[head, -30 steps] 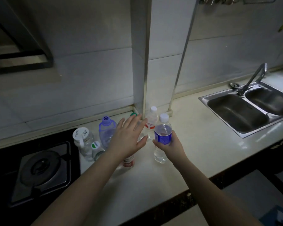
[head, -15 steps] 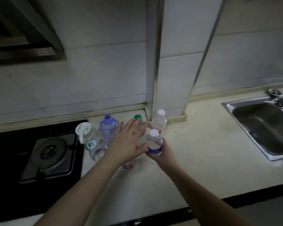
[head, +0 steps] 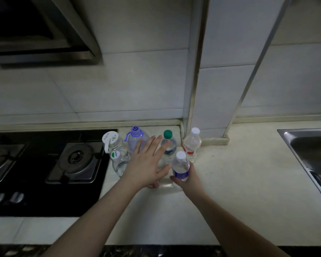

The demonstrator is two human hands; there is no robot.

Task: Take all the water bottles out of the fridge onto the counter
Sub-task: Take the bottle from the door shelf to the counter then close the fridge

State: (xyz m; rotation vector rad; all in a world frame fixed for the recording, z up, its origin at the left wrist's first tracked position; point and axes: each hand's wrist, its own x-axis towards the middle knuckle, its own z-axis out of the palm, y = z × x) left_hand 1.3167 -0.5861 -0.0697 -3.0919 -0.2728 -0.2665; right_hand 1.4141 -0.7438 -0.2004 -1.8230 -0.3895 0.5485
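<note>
Fingers (head: 175, 179) of the right hand (head: 190, 179) curl round the blue-label bottle (head: 181, 168), upright low over the surface (head: 230, 182); left hand (head: 146, 164) spreads flat with straight fingers over the cluster. Behind stand the green-cap bottle (head: 168, 145), red-label bottle (head: 192, 144) and purple-cap bottle (head: 135, 138), beside the stove (head: 44, 164)

Right hand (head: 188, 179) grips blue-labelled bottle (head: 180, 167) on counter (head: 239, 182); left hand (head: 146, 162) spread flat.
</note>
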